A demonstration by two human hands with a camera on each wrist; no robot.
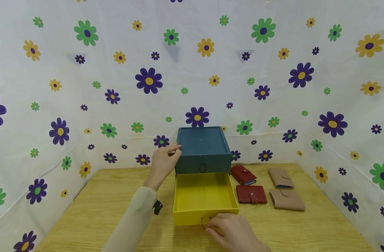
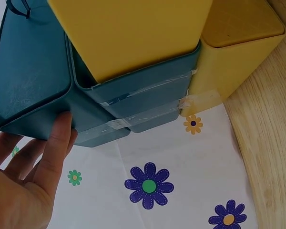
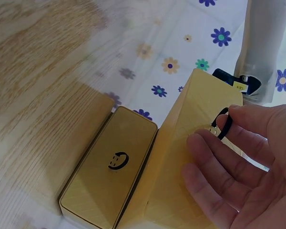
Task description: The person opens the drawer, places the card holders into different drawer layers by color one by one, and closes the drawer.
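A blue box tops the drawer stack, its front flush. Under it a yellow drawer stands pulled out, with nothing inside it. My left hand rests against the blue box's left side near the top edge; in the left wrist view the fingers of that hand lie nearly straight along the blue side. My right hand pinches the yellow drawer's black loop between thumb and finger. The right wrist view shows this loop at the fingertips of the hand, the other fingers loosely bent before the yellow front.
To the stack's right lie two red card holders and two beige ones on the wooden table. A lower yellow drawer with its own loop is closed. Flowered cloth hangs behind and at both sides.
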